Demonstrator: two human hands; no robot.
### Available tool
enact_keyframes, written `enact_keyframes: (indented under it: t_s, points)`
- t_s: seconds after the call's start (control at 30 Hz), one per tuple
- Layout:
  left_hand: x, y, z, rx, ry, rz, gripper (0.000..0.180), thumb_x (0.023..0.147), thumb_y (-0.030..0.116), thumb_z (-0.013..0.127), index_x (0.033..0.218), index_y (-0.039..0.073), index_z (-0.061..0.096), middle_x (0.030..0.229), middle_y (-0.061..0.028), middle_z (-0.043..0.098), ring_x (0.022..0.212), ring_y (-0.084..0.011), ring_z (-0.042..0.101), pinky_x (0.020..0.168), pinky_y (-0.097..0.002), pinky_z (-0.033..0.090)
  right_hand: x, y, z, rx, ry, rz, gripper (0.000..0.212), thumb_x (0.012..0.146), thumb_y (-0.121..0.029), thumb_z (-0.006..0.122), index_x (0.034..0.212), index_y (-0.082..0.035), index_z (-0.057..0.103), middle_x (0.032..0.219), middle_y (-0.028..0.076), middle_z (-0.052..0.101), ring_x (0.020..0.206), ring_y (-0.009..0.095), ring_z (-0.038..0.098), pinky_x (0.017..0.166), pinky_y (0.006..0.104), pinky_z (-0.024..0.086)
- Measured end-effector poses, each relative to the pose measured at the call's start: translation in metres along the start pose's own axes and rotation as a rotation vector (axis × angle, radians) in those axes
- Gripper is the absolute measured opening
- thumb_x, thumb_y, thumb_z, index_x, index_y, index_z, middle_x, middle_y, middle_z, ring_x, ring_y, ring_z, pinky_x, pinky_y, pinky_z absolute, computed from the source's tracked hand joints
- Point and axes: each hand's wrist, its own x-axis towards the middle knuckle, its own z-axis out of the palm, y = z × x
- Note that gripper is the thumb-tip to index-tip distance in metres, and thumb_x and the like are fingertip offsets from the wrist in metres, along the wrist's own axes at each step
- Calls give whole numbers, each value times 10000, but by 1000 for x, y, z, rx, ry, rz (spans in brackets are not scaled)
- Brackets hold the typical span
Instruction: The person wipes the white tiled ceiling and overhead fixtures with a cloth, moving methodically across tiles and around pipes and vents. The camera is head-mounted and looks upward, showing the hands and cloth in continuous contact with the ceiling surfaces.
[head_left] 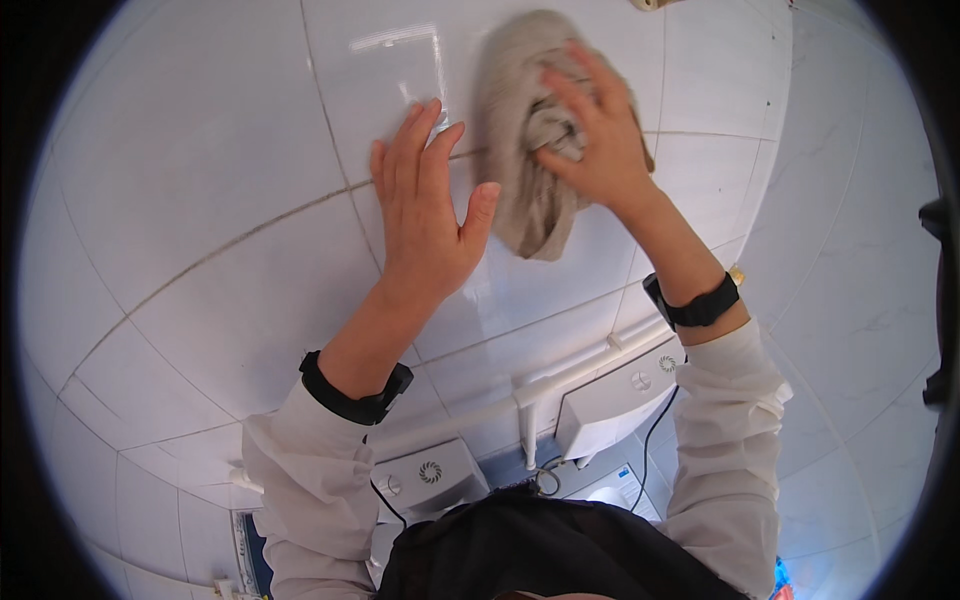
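Observation:
My right hand [598, 135] is closed on a bunched grey-beige cloth [515, 90], pressing it against the white tiled wall [230, 100]. The cloth's upper edge is blurred, and one fold hangs below the hand. To its left, my left hand [425, 205] is empty with its fingers apart. It is raised close to the tiles; whether its palm touches them I cannot tell. Both wrists wear black bands, just above pushed-up white sleeves.
White pipes [570, 375] run along the wall below my hands. Two white box-shaped units with round vents, one at the left [455, 470] and one at the right [610, 405], sit beneath the pipes, with thin black cables nearby. Another tiled wall [850, 230] meets this one at the right.

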Motion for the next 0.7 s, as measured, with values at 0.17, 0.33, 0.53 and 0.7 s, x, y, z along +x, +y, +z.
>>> enact_keyframes:
  t_s: [0.17, 0.33, 0.53, 0.7]
  points:
    - [-12, -9, -8, 81, -19, -6, 482, 843, 262, 593, 1232, 5, 474, 1393, -169, 383, 1305, -341, 338, 1055, -562, 179, -17, 54, -17, -5, 282, 503, 729, 772, -212, 661, 1390, -67, 302, 1370, 181, 271, 1289, 335, 310, 1070, 410, 299]
    - [-19, -17, -9, 57, -14, 21, 496, 843, 267, 591, 1246, 5, 467, 1395, -172, 379, 1300, -343, 342, 1053, -554, 184, -24, 34, 3, -73, 369, 456, 723, 781, -166, 679, 1397, -135, 304, 1394, 205, 235, 1297, 384, 260, 1070, 432, 281]
    - [-22, -22, -5, 29, 8, 28, 519, 864, 304, 569, 1269, 2, 448, 1397, -178, 376, 1297, -347, 343, 1043, -544, 193, -43, -17, 39, -48, 96, -40, 760, 569, -208, 758, 1280, -119, 503, 1441, 192, 286, 1298, 382, 299, 1073, 481, 260]
    - [-32, -28, -13, 10, -26, 22, 521, 869, 306, 561, 1275, 1, 441, 1400, -179, 371, 1299, -350, 340, 1053, -548, 179, -39, 11, 27, 86, 135, 17, 707, 583, -273, 786, 1248, -209, 554, 1432, 162, 319, 1265, 381, 345, 1038, 501, 310]
